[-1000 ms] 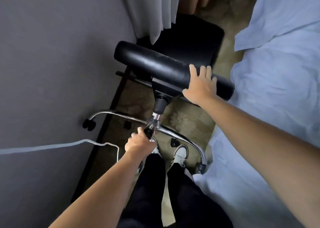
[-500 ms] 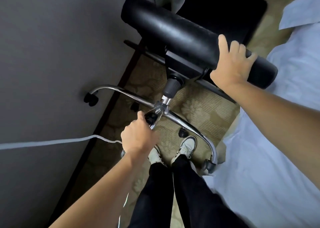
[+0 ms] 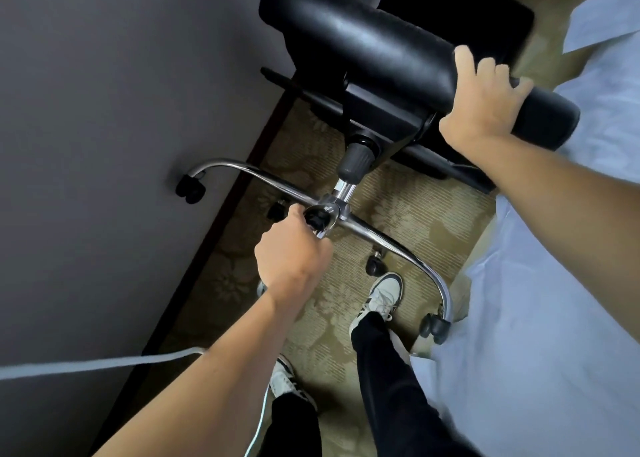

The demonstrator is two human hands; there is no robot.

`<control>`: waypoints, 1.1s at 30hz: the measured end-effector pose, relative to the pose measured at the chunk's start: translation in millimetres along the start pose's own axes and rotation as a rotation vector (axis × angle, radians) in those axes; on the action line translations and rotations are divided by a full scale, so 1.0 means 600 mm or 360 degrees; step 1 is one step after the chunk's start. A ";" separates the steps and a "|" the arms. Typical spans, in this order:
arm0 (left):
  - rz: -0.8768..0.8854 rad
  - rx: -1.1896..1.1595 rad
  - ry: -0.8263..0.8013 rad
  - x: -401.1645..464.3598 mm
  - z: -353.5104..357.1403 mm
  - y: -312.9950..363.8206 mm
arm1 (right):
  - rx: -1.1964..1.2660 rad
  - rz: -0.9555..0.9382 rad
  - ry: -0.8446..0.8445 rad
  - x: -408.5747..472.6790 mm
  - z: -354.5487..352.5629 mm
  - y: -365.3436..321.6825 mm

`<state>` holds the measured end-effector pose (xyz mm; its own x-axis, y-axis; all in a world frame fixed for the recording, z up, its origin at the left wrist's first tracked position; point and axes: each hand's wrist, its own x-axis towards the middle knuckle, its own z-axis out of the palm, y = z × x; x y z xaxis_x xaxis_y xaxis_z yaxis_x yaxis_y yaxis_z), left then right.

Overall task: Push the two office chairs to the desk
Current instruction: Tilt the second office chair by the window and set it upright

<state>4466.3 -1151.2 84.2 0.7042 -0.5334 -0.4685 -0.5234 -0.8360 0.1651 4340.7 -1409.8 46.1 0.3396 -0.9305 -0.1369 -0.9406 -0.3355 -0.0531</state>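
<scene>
Black office chair (image 3: pixel 388 51) tipped over, chrome base (image 3: pixel 346 210) raised, wheels off carpet.

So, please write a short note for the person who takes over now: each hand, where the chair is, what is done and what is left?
Left hand: closed on a chrome leg of the chair base, near the hub.
Right hand: gripping the black chair at its padded edge.
The chair is tipped over, between the grey wall and the bed.
Done: nothing visible; no desk in view.
Left: set it upright, push both chairs to the desk.

Chair (image 3: pixel 398 51): tipped, between wall (image 3: pixel 104 144) on left and bed (image 3: pixel 571 283) on right
Left hand (image 3: pixel 292 255): on chair base (image 3: pixel 346 221)
Right hand (image 3: pixel 485 110): on backrest
Feet: behind base, on carpet (image 3: pixel 415 207)
</scene>
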 end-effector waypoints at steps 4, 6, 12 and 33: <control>0.0018 -0.0053 0.0008 -0.017 0.003 -0.026 | -0.0030 -0.0004 0.0082 -0.021 -0.007 -0.019; 0.0026 -0.0078 0.0012 -0.026 0.005 -0.038 | -0.0043 -0.0001 0.0111 -0.033 -0.013 -0.031; 0.0018 -0.0140 -0.0009 -0.063 0.016 -0.102 | -0.0071 -0.0005 0.0253 -0.096 -0.033 -0.078; 0.0121 -0.0253 0.0101 -0.191 0.113 -0.403 | -0.0136 0.0210 0.0602 -0.437 -0.024 -0.203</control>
<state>4479.4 -879.0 38.9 0.6968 -0.5989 -0.3947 -0.4975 -0.8000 0.3355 4366.1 -1126.8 102.4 0.2056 -0.9494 0.2372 -0.9783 -0.2056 0.0252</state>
